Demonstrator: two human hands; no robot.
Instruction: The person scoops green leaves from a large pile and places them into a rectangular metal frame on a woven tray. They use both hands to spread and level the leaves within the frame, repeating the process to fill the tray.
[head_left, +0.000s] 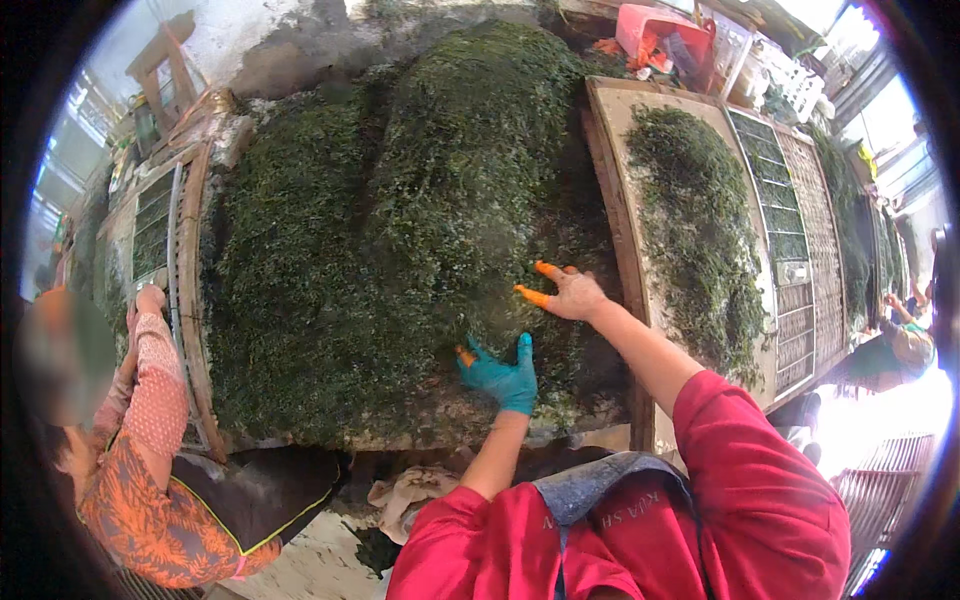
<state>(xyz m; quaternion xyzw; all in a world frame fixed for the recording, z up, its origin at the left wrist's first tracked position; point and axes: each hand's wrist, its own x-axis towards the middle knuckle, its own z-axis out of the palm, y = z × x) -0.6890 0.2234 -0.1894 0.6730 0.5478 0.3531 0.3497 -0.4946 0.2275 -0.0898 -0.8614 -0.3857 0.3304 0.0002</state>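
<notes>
A large heap of dark green, leafy plant matter, perhaps seaweed (450, 187), covers the work surface before me. My left hand (504, 379), in a teal glove with orange at one fingertip, rests at the heap's near edge with its fingers spread. My right hand (576, 294) is ungloved except for orange finger covers; it reaches over the heap's right side, fingers apart. Neither hand shows anything gripped. To the right, a smaller pile of the same green matter (697, 225) lies on a wooden-edged board (626, 187).
A framed rack with metal bars (772, 225) and a woven panel (814, 225) stand right of the board. Another person (154, 465) works at a similar frame (191, 300) on the left. A pink plastic basket (660, 34) sits at the back right. More people are far right.
</notes>
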